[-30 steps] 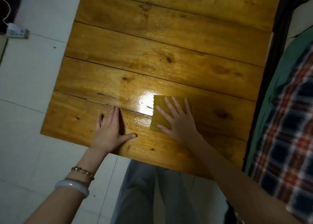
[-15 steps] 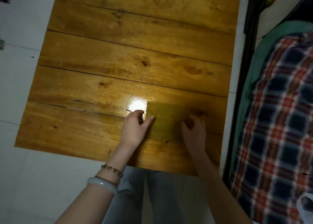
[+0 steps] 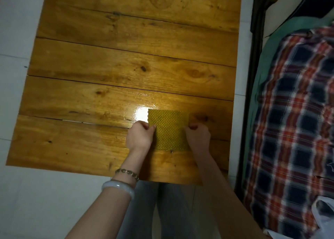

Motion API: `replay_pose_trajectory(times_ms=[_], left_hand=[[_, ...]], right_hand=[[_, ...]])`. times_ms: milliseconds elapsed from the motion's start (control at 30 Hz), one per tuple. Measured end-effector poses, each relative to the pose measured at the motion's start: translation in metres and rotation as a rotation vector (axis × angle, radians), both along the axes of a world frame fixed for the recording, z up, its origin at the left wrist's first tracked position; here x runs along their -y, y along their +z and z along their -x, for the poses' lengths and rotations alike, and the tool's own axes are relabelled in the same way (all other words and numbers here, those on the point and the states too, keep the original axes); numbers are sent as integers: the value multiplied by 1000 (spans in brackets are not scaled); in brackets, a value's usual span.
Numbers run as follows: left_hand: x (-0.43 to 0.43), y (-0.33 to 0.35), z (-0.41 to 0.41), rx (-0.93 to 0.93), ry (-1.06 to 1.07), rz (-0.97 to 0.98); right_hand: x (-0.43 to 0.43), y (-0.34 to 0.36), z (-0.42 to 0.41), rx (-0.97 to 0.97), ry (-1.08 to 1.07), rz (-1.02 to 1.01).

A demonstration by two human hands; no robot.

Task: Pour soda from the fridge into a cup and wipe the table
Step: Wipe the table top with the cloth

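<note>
1. The step in hand looks like the table-wiping part of the task. No cup or soda container is in view, so the pouring cannot be judged from here.
2. The left hand pinches the left edge of the cloth, fingers curled and thumb on top. The right hand pinches the right edge the same way.
3. The cloth lies flat on the surface, near its front edge and right of centre, between the two hands.
4. The next move probably calls for lifting or folding the cloth by its two pinched edges, or dragging it across the boards. Either way the grip must stay even on both sides so the cloth does not bunch.
5. The cloth is a small yellow-green square with a bumpy, waffle-like weave. It looks thin and limp.
6. The surface is made of wide varnished planks with knots and dark seams. A shiny patch sits just beside the cloth's far left corner; whether it is wet or only glare cannot be told.
7. The left wrist wears a bead bracelet and a pale bangle. A plaid blanket lies to the right, and the floor is pale tile.
</note>
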State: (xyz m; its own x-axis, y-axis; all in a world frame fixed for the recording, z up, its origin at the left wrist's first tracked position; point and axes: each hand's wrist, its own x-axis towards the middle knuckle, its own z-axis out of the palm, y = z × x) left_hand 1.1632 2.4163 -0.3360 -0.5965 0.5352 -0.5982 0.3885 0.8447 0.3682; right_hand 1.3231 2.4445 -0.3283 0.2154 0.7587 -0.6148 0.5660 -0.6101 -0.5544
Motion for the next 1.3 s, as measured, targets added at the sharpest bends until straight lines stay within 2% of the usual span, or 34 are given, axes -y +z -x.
replay_pose_trajectory(times_ms=[167, 333, 467, 700, 867, 1300], left_hand=[[-3, 2, 2, 73, -44, -43], [-9, 8, 16, 295, -37, -164], [-24, 21, 23, 417, -66, -279], [-94, 51, 18, 421, -149, -423], [-164, 59, -2, 516, -94, -414], [-322, 30, -63, 488, -67, -455]], right_hand=[[1, 5, 3, 15, 2, 3], [-1, 13, 1, -74, -33, 22], [-13, 30, -1, -111, -91, -46], [-76, 55, -17, -122, -98, -190], [-145, 59, -41, -96, -77, -249], [-313, 27, -93, -53, 36, -368]])
